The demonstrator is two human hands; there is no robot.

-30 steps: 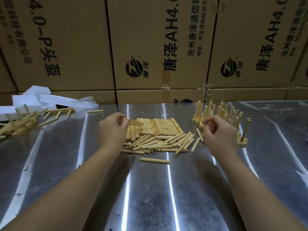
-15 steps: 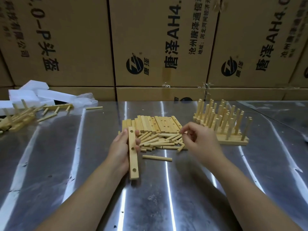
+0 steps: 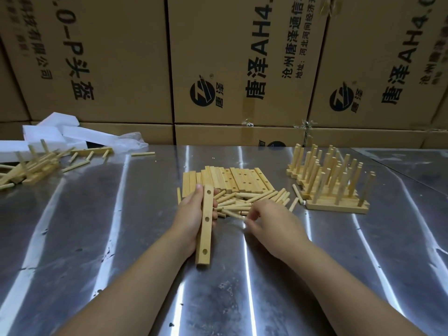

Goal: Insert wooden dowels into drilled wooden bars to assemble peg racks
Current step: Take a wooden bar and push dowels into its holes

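Near centre frame, low over the desk (image 3: 121,238), clamped lengthwise in the left hand (image 3: 190,220): drilled bar (image 3: 205,229), three holes facing up. Light, stiff, smooth; probably best held by its long edges, holes kept clear. Just right of it, right hand (image 3: 271,221) at the near edge of the loose dowels (image 3: 244,202), fingers (image 3: 252,215) curled; pinching one or not, cannot tell. Dowels small, rigid, likely to roll; best pinched mid-length.
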